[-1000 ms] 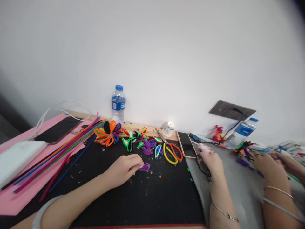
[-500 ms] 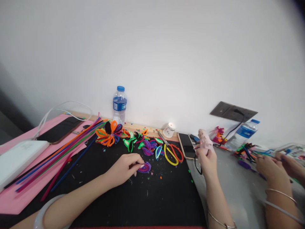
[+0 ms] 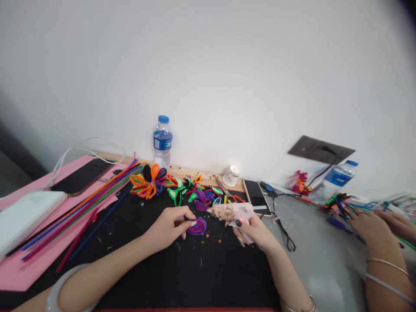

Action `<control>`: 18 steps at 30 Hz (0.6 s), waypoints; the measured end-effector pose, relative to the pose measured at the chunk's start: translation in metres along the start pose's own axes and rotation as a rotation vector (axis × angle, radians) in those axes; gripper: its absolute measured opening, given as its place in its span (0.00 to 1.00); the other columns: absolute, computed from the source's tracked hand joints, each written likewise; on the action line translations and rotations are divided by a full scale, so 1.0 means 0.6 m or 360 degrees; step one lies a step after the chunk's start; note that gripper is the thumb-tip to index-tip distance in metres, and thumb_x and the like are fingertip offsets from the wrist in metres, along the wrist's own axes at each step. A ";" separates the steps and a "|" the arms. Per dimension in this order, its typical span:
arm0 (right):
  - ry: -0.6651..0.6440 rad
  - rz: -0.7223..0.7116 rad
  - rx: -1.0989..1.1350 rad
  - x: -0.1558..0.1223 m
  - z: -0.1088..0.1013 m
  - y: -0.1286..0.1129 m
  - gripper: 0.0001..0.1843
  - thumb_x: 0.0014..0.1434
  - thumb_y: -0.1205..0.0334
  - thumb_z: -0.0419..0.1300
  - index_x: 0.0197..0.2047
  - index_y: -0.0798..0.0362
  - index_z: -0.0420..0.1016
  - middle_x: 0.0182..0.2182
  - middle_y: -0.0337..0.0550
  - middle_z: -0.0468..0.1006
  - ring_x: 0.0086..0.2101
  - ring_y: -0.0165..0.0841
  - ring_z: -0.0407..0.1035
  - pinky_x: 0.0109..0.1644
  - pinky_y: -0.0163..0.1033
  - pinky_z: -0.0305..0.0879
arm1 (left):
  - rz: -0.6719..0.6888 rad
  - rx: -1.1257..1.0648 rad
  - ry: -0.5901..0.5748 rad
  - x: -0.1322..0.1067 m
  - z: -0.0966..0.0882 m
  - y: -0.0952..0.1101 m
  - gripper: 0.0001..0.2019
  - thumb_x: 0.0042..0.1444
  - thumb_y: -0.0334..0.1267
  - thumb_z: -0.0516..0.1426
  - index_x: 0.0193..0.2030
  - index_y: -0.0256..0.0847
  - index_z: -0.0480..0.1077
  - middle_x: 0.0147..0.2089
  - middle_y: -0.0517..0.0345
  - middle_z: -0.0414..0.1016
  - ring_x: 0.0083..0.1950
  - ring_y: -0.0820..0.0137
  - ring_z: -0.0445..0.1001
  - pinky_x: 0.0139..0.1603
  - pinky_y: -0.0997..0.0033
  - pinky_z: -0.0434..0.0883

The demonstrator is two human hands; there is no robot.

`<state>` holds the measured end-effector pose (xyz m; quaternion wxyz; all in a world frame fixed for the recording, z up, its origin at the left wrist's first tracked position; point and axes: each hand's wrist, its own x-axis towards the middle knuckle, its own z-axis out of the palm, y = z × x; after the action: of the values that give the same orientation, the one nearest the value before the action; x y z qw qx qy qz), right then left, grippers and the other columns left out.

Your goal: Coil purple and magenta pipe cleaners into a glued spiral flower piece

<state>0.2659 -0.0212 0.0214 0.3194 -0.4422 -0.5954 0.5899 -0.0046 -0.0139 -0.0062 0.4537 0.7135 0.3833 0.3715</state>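
My left hand (image 3: 171, 225) pinches the left edge of a flat purple and magenta spiral disc of pipe cleaner (image 3: 199, 226) over the black mat (image 3: 182, 277). My right hand (image 3: 256, 232) is wrapped round a pale pink glue gun (image 3: 242, 212). Its nozzle points left, just above and to the right of the disc, apart from it. Behind the disc lie purple looped petals (image 3: 202, 200) and green and white ones (image 3: 176, 195). The scissors (image 3: 224, 188) are partly hidden by the glue gun.
Left of my arm lie long pipe cleaners (image 3: 87, 210) on pink paper (image 3: 19, 277), a white box (image 3: 29, 221) and a dark phone (image 3: 81, 177). A bottle (image 3: 162, 143), paper cup (image 3: 231, 176) and second phone (image 3: 256, 197) stand or lie near the wall. A co-worker's hands (image 3: 370, 225) work at right.
My right hand has brought the glue gun left and down from beside the phone, turning its nozzle from upward to leftward. The left hand stays at the disc, which now shows more fully.
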 end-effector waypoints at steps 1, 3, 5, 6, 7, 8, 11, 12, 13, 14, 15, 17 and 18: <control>-0.0024 0.0018 -0.0021 0.000 0.002 0.001 0.24 0.52 0.42 0.59 0.35 0.58 0.70 0.12 0.30 0.63 0.11 0.21 0.51 0.13 0.28 0.49 | 0.0002 0.0009 -0.0005 0.000 0.000 0.000 0.08 0.57 0.39 0.54 0.30 0.38 0.67 0.32 0.60 0.72 0.21 0.78 0.70 0.25 0.77 0.68; -0.0062 0.0044 -0.0049 0.002 0.006 0.002 0.24 0.52 0.43 0.59 0.34 0.59 0.70 0.12 0.30 0.63 0.10 0.21 0.51 0.13 0.27 0.50 | 0.0009 0.0025 -0.0014 0.000 -0.001 -0.001 0.08 0.57 0.38 0.54 0.30 0.37 0.67 0.32 0.60 0.71 0.21 0.78 0.70 0.25 0.78 0.68; -0.0085 0.0057 -0.0059 0.003 0.009 0.003 0.23 0.52 0.44 0.59 0.34 0.58 0.69 0.12 0.29 0.63 0.10 0.21 0.52 0.13 0.27 0.50 | 0.0016 0.0028 -0.0023 0.000 0.000 -0.002 0.08 0.57 0.38 0.54 0.30 0.37 0.67 0.32 0.60 0.71 0.21 0.79 0.70 0.25 0.78 0.68; -0.0090 0.0057 -0.0059 0.003 0.010 0.004 0.22 0.52 0.44 0.59 0.34 0.58 0.69 0.12 0.29 0.63 0.10 0.21 0.51 0.13 0.27 0.51 | 0.0021 0.0026 -0.0028 -0.001 0.000 -0.003 0.07 0.57 0.38 0.54 0.30 0.37 0.67 0.33 0.60 0.71 0.21 0.79 0.70 0.25 0.78 0.68; -0.0092 0.0053 -0.0057 0.003 0.012 0.004 0.22 0.52 0.44 0.59 0.34 0.57 0.68 0.12 0.29 0.63 0.10 0.21 0.51 0.13 0.27 0.51 | 0.0028 0.0024 -0.0033 -0.001 0.000 -0.004 0.07 0.57 0.38 0.54 0.31 0.37 0.67 0.33 0.60 0.71 0.21 0.79 0.70 0.25 0.78 0.68; -0.0094 0.0052 -0.0054 0.003 0.013 0.004 0.21 0.52 0.44 0.59 0.34 0.57 0.67 0.12 0.28 0.63 0.10 0.20 0.50 0.13 0.27 0.52 | 0.0036 0.0024 -0.0036 -0.001 0.001 -0.004 0.07 0.57 0.37 0.54 0.31 0.37 0.67 0.33 0.59 0.71 0.21 0.79 0.70 0.25 0.77 0.68; -0.0098 0.0065 -0.0046 0.002 0.015 0.005 0.20 0.52 0.45 0.59 0.35 0.55 0.64 0.12 0.27 0.63 0.10 0.20 0.49 0.14 0.28 0.52 | 0.0055 0.0035 -0.0042 -0.002 0.001 -0.006 0.07 0.57 0.37 0.54 0.32 0.37 0.67 0.34 0.58 0.71 0.21 0.78 0.70 0.25 0.77 0.68; -0.0095 0.0066 -0.0042 0.002 0.016 0.005 0.20 0.52 0.46 0.59 0.35 0.54 0.63 0.12 0.26 0.63 0.10 0.20 0.48 0.14 0.28 0.52 | 0.0059 0.0038 -0.0041 -0.002 0.001 -0.006 0.07 0.57 0.37 0.54 0.31 0.37 0.67 0.34 0.58 0.71 0.21 0.78 0.70 0.25 0.77 0.68; -0.0094 0.0066 -0.0038 0.002 0.016 0.006 0.19 0.52 0.46 0.59 0.35 0.54 0.62 0.12 0.26 0.63 0.10 0.20 0.48 0.14 0.28 0.52 | 0.0063 0.0040 -0.0039 -0.002 0.001 -0.005 0.07 0.58 0.37 0.53 0.32 0.37 0.67 0.34 0.58 0.71 0.21 0.78 0.71 0.25 0.77 0.69; -0.0096 0.0061 -0.0032 0.002 0.016 0.006 0.19 0.52 0.46 0.58 0.35 0.54 0.61 0.12 0.25 0.62 0.10 0.20 0.47 0.14 0.28 0.51 | 0.0067 0.0041 -0.0038 -0.002 0.001 -0.005 0.07 0.58 0.38 0.53 0.32 0.37 0.67 0.34 0.58 0.71 0.21 0.78 0.71 0.25 0.77 0.69; -0.0102 0.0052 -0.0024 0.002 0.015 0.007 0.19 0.52 0.46 0.58 0.35 0.53 0.61 0.12 0.25 0.62 0.10 0.20 0.47 0.13 0.28 0.51 | 0.0069 0.0043 -0.0037 -0.002 0.001 -0.005 0.07 0.58 0.38 0.53 0.32 0.37 0.67 0.34 0.58 0.71 0.21 0.78 0.70 0.25 0.77 0.69; -0.0124 0.0046 -0.0018 0.003 0.014 0.009 0.19 0.52 0.46 0.59 0.35 0.53 0.60 0.12 0.25 0.62 0.10 0.20 0.47 0.13 0.28 0.51 | 0.0068 0.0047 -0.0031 -0.002 0.001 -0.004 0.07 0.57 0.38 0.53 0.31 0.37 0.67 0.34 0.59 0.72 0.21 0.78 0.70 0.25 0.77 0.69; -0.0131 0.0049 -0.0020 0.003 0.013 0.010 0.19 0.52 0.47 0.59 0.35 0.53 0.60 0.12 0.25 0.63 0.10 0.20 0.48 0.13 0.28 0.51 | 0.0064 0.0050 -0.0029 -0.001 0.001 -0.003 0.07 0.57 0.38 0.53 0.31 0.37 0.67 0.33 0.59 0.72 0.21 0.78 0.70 0.25 0.77 0.69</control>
<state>0.2590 -0.0231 0.0147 0.2827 -0.4285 -0.6049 0.6087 -0.0051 -0.0142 -0.0081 0.4385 0.7315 0.3705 0.3680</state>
